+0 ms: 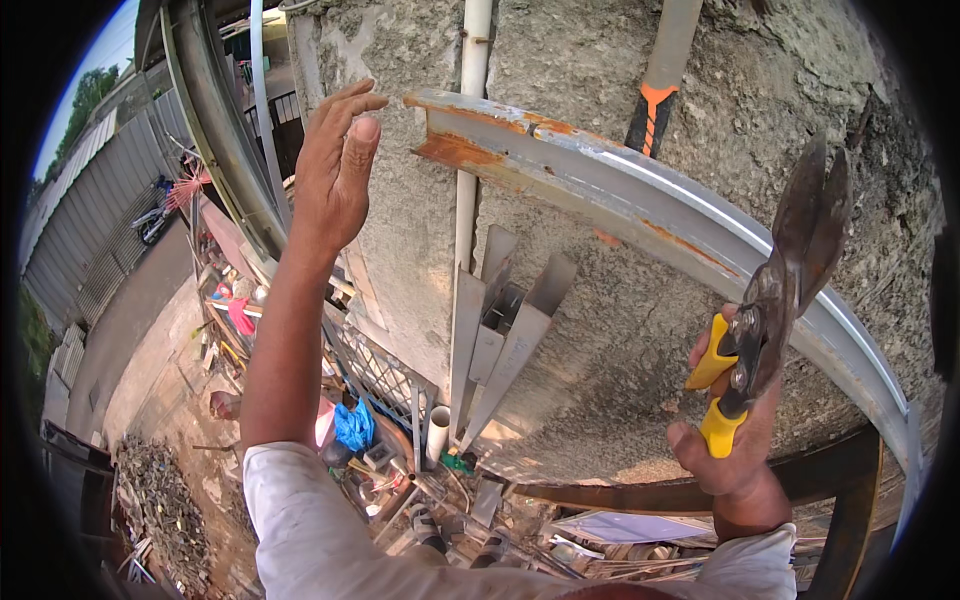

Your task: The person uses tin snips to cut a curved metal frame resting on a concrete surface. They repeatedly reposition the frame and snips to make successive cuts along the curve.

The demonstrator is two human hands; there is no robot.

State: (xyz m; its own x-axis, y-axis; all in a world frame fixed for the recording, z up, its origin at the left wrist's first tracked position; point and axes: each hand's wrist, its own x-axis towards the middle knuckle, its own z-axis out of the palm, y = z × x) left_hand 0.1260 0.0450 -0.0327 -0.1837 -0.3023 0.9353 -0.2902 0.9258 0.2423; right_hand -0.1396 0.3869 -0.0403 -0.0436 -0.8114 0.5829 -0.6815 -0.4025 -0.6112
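My left hand (338, 175) is raised with fingers apart, just left of the rusty end of a pale metal channel (590, 182) that spans the rough concrete wall (560, 380); whether it touches the channel I cannot tell. My right hand (730, 450) grips metal snips (770, 310) with yellow handles, their dark blades pointing up in front of the channel. A flat strip-like tool (665, 70) with an orange and black end shows above the channel. Short metal brackets (510, 330) are on the wall below it, beside a white vertical pipe (470, 225).
Steel beams (205, 120) stand at left, beside a lane (125, 330) with a parked motorbike (153, 210). Below lie a blue plastic bag (355, 425), scrap boards (630, 525), rubble (160, 500) and clutter around my feet (425, 525). A dark steel frame (840, 520) is at lower right.
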